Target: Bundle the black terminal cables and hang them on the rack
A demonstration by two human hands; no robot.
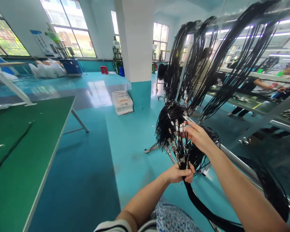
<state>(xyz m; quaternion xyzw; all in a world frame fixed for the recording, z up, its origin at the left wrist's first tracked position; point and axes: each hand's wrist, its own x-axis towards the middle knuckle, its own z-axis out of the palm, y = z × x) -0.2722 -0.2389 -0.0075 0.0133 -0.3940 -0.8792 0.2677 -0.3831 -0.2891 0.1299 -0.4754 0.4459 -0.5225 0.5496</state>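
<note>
My left hand [180, 173] is closed around a thick bundle of black cables [195, 201], just below their ends. Silver metal connectors [177, 138] fan out above that fist at uneven heights. At the upper connectors is my right hand [198, 135], fingers bent against several of the cable ends; its fingertips are partly hidden behind them. From the left fist the bundle droops down and to the right, past my lap. Right behind the connectors hangs another dense bunch of black cables [170, 124] on the metal rack.
Long black cables [232, 64] hang over a rack at the right, with a rail [236, 161] below. A green table [38, 138] stands left, a cable lying on it. White sacks [122, 102] lie beside a pillar [139, 48]. Another person's arm [263, 85] shows at the far right bench.
</note>
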